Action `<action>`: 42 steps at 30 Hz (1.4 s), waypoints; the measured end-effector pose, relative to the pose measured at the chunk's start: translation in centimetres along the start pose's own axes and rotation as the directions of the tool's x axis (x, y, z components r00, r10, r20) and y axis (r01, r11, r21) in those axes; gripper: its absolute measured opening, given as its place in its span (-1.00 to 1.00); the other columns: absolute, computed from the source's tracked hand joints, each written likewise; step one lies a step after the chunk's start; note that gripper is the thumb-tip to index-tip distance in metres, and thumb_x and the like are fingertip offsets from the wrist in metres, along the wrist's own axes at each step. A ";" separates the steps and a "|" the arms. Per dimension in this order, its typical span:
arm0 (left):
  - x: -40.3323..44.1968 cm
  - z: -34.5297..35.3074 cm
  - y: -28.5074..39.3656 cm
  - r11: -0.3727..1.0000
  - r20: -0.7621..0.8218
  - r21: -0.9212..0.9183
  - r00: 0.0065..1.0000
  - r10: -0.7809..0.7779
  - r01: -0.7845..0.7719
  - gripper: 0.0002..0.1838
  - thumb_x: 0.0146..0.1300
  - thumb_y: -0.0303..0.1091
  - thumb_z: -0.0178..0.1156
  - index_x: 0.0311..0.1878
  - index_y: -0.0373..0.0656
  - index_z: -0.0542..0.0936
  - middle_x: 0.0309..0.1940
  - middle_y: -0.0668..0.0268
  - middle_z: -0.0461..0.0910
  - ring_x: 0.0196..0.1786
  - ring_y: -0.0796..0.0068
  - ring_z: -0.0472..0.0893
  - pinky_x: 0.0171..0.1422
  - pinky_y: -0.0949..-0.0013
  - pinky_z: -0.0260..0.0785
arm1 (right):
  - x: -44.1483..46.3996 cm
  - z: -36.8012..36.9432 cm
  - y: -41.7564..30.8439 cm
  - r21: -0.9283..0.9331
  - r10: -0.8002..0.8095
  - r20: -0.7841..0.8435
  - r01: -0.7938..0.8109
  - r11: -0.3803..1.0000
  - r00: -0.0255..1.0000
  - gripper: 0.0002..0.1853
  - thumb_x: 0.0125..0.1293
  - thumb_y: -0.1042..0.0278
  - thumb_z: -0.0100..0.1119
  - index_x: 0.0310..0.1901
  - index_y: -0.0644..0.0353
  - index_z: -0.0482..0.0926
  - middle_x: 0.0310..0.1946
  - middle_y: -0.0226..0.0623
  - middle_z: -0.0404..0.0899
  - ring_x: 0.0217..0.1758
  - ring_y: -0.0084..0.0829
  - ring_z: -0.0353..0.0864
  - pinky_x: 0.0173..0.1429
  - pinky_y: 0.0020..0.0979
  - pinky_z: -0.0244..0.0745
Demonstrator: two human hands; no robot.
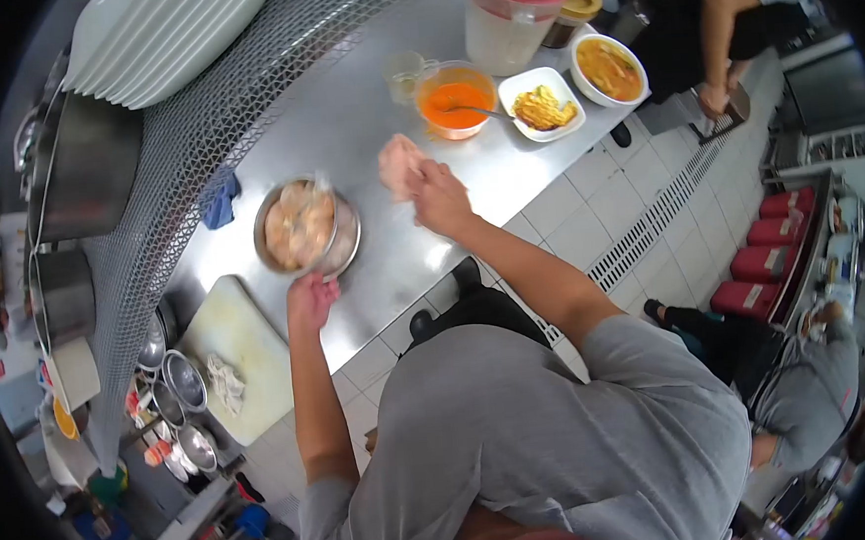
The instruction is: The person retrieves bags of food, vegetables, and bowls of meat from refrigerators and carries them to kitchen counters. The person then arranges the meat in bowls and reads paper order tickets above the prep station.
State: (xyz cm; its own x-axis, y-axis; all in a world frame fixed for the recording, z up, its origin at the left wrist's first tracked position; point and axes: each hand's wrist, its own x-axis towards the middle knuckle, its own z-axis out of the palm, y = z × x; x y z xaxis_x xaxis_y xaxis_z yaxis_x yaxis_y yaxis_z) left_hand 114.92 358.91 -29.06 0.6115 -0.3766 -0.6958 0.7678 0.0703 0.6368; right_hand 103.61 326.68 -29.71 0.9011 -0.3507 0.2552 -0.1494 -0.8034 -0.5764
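Note:
A steel pot [349,237] on the metal table holds pale pinkish pieces [300,224], blurred, that look like raw meat. At the pot's near rim is my left hand [313,300], its fingers curled; whether they grip the rim is unclear. My right hand [440,198], to the right of the pot and above the table, is closed on a pale pink piece [401,167] that looks like raw meat. Behind it stands a bowl of orange liquid [455,100] with a spoon across it.
A cutting board [234,351] with a crumpled cloth [225,384] lies left. At the back stand a white dish [542,105], a soup bowl [608,68] and a red-lidded container [511,23]. Shelf mesh [182,137] overhangs the left. Two other people are at the right.

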 end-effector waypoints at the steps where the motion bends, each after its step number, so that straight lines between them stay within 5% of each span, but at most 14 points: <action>1: -1.3 -1.6 -0.8 1.000 0.001 0.019 1.000 -0.001 0.001 -0.92 0.34 -0.42 0.02 -0.21 -0.20 0.48 -0.33 0.21 0.57 -0.32 0.22 0.62 -0.26 0.14 0.50 | 0.8 1.4 0.0 -0.006 -0.016 -0.053 0.015 1.000 0.998 -0.61 0.02 0.49 0.24 -0.04 0.20 0.57 -0.04 -0.08 0.45 0.06 0.00 0.47 0.09 -0.07 0.50; 4: -4.5 -4.1 -1.8 0.995 -0.042 0.094 0.999 -0.027 0.031 -0.88 0.32 -0.43 0.04 -0.16 -0.25 0.50 -0.33 0.19 0.59 -0.41 0.27 0.63 -0.38 0.20 0.53 | 3.3 2.8 -1.2 -0.021 0.022 -0.011 -0.023 1.000 1.000 -0.66 0.10 0.49 0.19 -0.03 0.20 0.57 -0.01 -0.06 0.50 0.12 -0.01 0.48 0.17 -0.08 0.47; 7: -8.7 -5.3 -2.7 0.981 -0.015 0.194 1.000 -0.017 0.020 -0.83 0.37 -0.38 0.08 -0.09 -0.28 0.49 -0.35 0.18 0.61 -0.50 0.34 0.63 -0.48 0.27 0.55 | 2.9 2.8 -1.9 -0.263 -0.015 0.062 0.031 0.964 0.998 -0.71 0.16 0.45 0.18 -0.05 0.18 0.59 -0.03 -0.07 0.58 0.14 -0.05 0.52 0.22 -0.10 0.46; 9: -10.3 -5.5 -3.0 0.975 0.071 0.220 0.997 -0.005 -0.011 -0.75 0.45 -0.31 0.09 0.02 -0.30 0.48 -0.34 0.17 0.62 -0.51 0.39 0.63 -0.49 0.30 0.56 | -0.7 0.5 -4.3 -0.086 -0.098 -0.128 0.087 0.992 0.987 -0.66 0.17 0.37 0.23 0.01 0.15 0.60 0.02 -0.10 0.62 0.18 -0.09 0.53 0.24 -0.10 0.45; 11: -11.4 -6.0 -3.4 0.967 0.128 0.254 0.990 -0.066 0.032 -0.75 0.43 -0.31 0.12 0.00 -0.31 0.50 -0.39 0.17 0.64 -0.51 0.41 0.63 -0.48 0.34 0.54 | -6.0 -1.2 -6.8 0.168 0.096 -0.190 -0.064 0.984 0.977 -0.68 0.21 0.29 0.29 -0.01 0.16 0.65 -0.05 -0.13 0.67 0.07 -0.14 0.62 0.13 -0.15 0.53; 13: -12.6 -4.4 -3.1 0.953 0.206 0.296 0.970 -0.133 0.068 -0.76 0.42 -0.33 0.13 -0.01 -0.31 0.51 -0.43 0.17 0.64 -0.51 0.42 0.63 -0.47 0.36 0.53 | -12.1 0.3 -7.1 0.542 0.452 0.153 -0.457 0.705 0.879 -0.72 0.28 0.24 0.32 -0.07 0.22 0.68 -0.23 -0.21 0.72 -0.18 -0.35 0.69 -0.06 -0.30 0.57; 15: -13.4 -3.1 -3.4 0.945 0.245 0.318 0.957 -0.156 0.072 -0.79 0.40 -0.36 0.12 -0.04 -0.32 0.52 -0.47 0.17 0.64 -0.51 0.43 0.62 -0.48 0.37 0.51 | -17.2 -1.2 -9.1 0.647 0.535 0.279 -0.568 0.509 0.797 -0.74 0.33 0.21 0.32 -0.17 0.26 0.70 -0.42 -0.35 0.68 -0.39 -0.57 0.59 -0.22 -0.45 0.52; 19: -13.7 -1.2 -3.5 0.914 0.316 0.400 0.926 -0.204 0.065 -0.78 0.42 -0.34 0.10 -0.02 -0.31 0.51 -0.44 0.16 0.63 -0.53 0.44 0.59 -0.50 0.35 0.48 | -25.0 -2.5 -10.7 0.617 0.606 0.338 -0.656 0.435 0.720 -0.73 0.32 0.21 0.33 -0.17 0.29 0.70 -0.43 -0.44 0.64 -0.39 -0.66 0.51 -0.23 -0.51 0.47; 27: -8.8 -1.9 -1.9 0.861 0.508 0.499 0.771 -0.383 0.098 -0.72 0.50 -0.22 0.03 0.02 -0.27 0.49 -0.44 0.20 0.61 -0.50 0.44 0.59 -0.48 0.33 0.49 | -34.3 -1.7 -13.0 0.470 0.858 0.131 -0.793 0.388 0.497 -0.71 0.30 0.18 0.33 -0.19 0.29 0.70 -0.44 -0.42 0.64 -0.39 -0.59 0.53 -0.26 -0.47 0.47; 31: -8.2 -1.7 -1.8 0.859 0.547 0.499 0.727 -0.414 0.114 -0.74 0.49 -0.25 0.02 0.05 -0.25 0.47 -0.43 0.19 0.62 -0.50 0.44 0.59 -0.47 0.33 0.50 | -42.6 1.5 -12.3 0.650 0.942 0.269 -0.759 -0.024 0.200 -0.74 0.26 0.19 0.35 -0.18 0.21 0.69 -0.40 -0.38 0.66 -0.38 -0.54 0.58 -0.33 -0.45 0.47; 36: -7.2 -2.1 -2.7 0.864 0.583 0.495 0.703 -0.407 0.090 -0.77 0.47 -0.31 0.04 0.03 -0.25 0.47 -0.41 0.17 0.63 -0.49 0.43 0.61 -0.45 0.34 0.54 | -51.1 3.7 -12.3 0.553 0.962 0.272 -0.817 -0.165 -0.011 -0.75 0.28 0.18 0.33 -0.21 0.21 0.67 -0.32 -0.33 0.69 -0.34 -0.45 0.65 -0.31 -0.39 0.54; 40: -5.9 -2.2 -3.3 0.869 0.591 0.491 0.709 -0.385 0.063 -0.76 0.40 -0.32 0.11 0.00 -0.27 0.50 -0.43 0.17 0.63 -0.47 0.38 0.62 -0.45 0.31 0.55 | -52.1 5.4 -11.9 0.506 0.942 0.329 -0.831 -0.232 -0.063 -0.76 0.26 0.20 0.33 -0.22 0.21 0.67 -0.38 -0.35 0.68 -0.40 -0.46 0.63 -0.35 -0.41 0.51; 42: -5.5 -2.1 -3.5 0.869 0.583 0.493 0.720 -0.376 0.055 -0.80 0.42 -0.37 0.08 -0.01 -0.29 0.49 -0.44 0.17 0.63 -0.50 0.43 0.62 -0.48 0.36 0.54 | -50.6 6.3 -11.4 0.432 0.962 0.271 -0.898 -0.088 0.037 -0.74 0.25 0.19 0.35 -0.30 0.25 0.66 -0.45 -0.36 0.64 -0.43 -0.51 0.57 -0.37 -0.41 0.47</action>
State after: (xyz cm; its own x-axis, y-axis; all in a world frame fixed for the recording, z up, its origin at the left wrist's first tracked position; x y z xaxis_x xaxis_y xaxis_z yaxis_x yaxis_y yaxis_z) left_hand 109.26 362.71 -28.14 0.0398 -0.8363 -0.5468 0.6065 -0.4146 0.6784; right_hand 62.22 356.58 -40.93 -0.0005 -0.6553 -0.7554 -0.6198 0.5930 -0.5140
